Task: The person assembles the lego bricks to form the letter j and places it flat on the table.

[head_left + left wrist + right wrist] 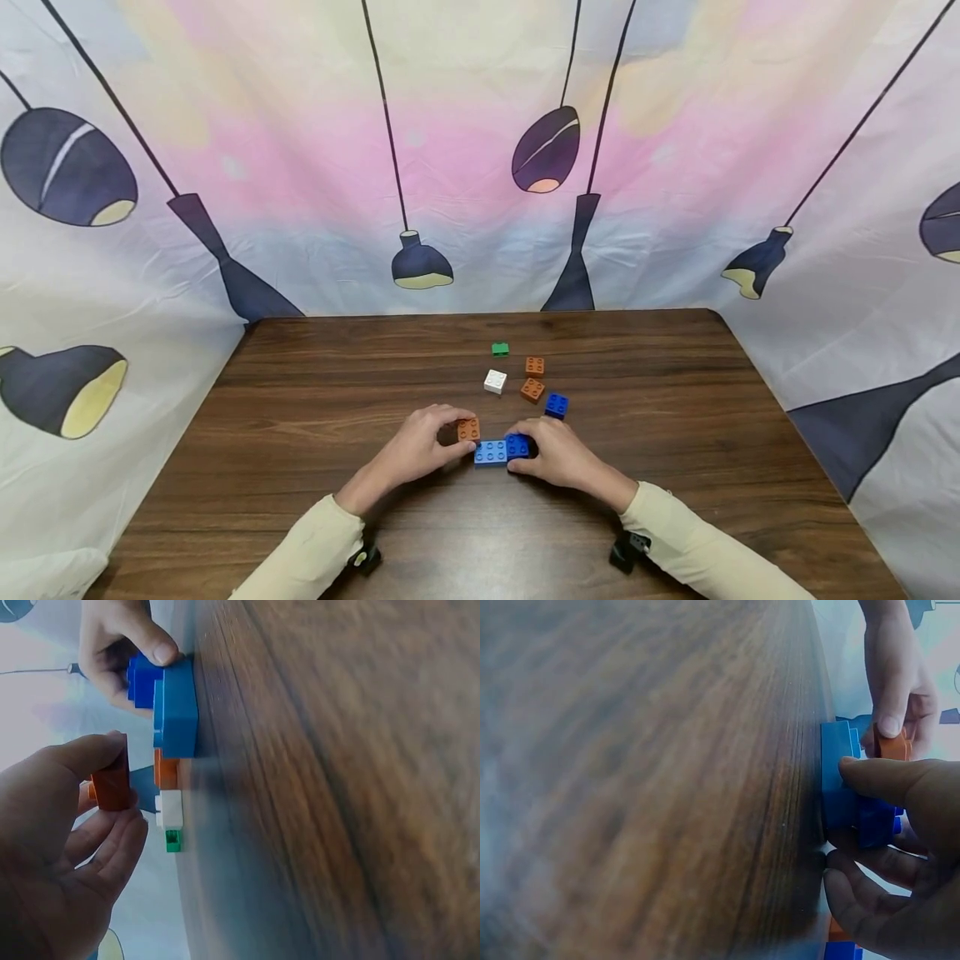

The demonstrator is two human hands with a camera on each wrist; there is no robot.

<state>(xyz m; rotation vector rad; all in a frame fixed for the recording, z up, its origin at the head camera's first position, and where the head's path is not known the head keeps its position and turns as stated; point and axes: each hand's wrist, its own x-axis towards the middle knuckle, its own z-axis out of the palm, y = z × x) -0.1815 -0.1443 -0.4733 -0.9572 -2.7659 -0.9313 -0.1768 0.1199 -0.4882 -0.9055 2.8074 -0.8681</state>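
The left hand [422, 443] pinches an orange brick [468, 429] between thumb and fingers; in the left wrist view this orange brick [112, 778] is held off the table. Beside it on the table lies a light blue brick [491, 452]. A dark blue brick [517, 446] adjoins its right end, and in the right wrist view the dark blue brick [876, 820] sits higher than the table, against the light blue brick [838, 776]. The right hand [558, 454] grips the dark blue brick, its thumb reaching the light blue one. Its far fingers are partly hidden.
Behind the hands on the wooden table [337, 367] lie a white brick [495, 381], a green brick [500, 349], two orange bricks [535, 366] and another dark blue brick [557, 405]. A patterned cloth [480, 167] hangs past the far edge.
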